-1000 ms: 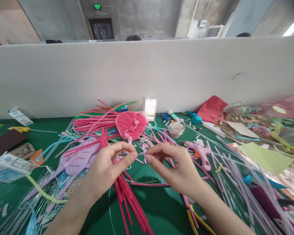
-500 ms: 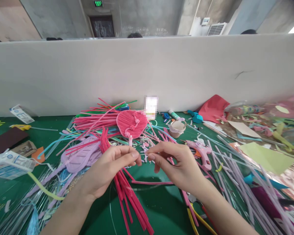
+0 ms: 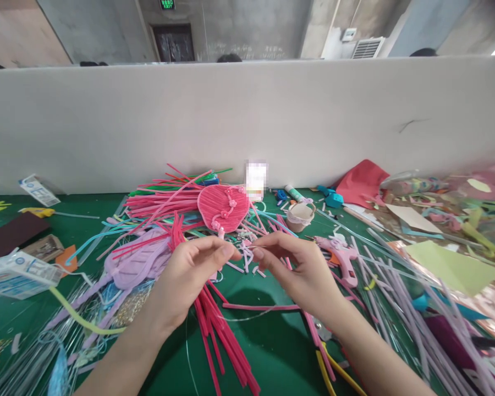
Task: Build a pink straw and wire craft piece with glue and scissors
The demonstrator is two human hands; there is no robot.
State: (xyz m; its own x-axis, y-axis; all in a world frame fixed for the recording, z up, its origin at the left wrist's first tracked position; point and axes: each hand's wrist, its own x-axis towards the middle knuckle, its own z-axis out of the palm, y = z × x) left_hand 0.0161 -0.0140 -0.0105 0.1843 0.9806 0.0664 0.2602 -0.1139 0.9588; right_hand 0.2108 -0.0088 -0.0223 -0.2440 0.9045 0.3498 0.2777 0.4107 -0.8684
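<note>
My left hand (image 3: pixel 193 275) and my right hand (image 3: pixel 299 269) are raised over the table, fingertips close together, thumb and forefinger pinched on each. A thin clear thread (image 3: pixel 247 318) seems to run between the pinches; a loop of it hangs below, faint against the green. Just beyond the fingers lie small lilac pipe cleaner pieces (image 3: pixel 245 253). Behind them rests a pink heart-shaped pipe cleaner panel (image 3: pixel 218 206) with a string of small pink flowers across it. A bundle of hot pink pipe cleaners (image 3: pixel 226 341) passes beneath my left hand.
Left are a lilac woven piece (image 3: pixel 138 261), clear sticks and a white-blue carton (image 3: pixel 20 275). Right are a paper cup (image 3: pixel 299 224), a lilac glue gun (image 3: pixel 346 264), yellow-handled pliers (image 3: pixel 325 374), lilac pipe cleaners (image 3: pixel 400 308) and paper scraps. A white partition (image 3: pixel 247 115) closes off the back.
My hands have come slightly closer together and a little higher, still pinching. The thread loop below shows more clearly. The whole view has shifted slightly.
</note>
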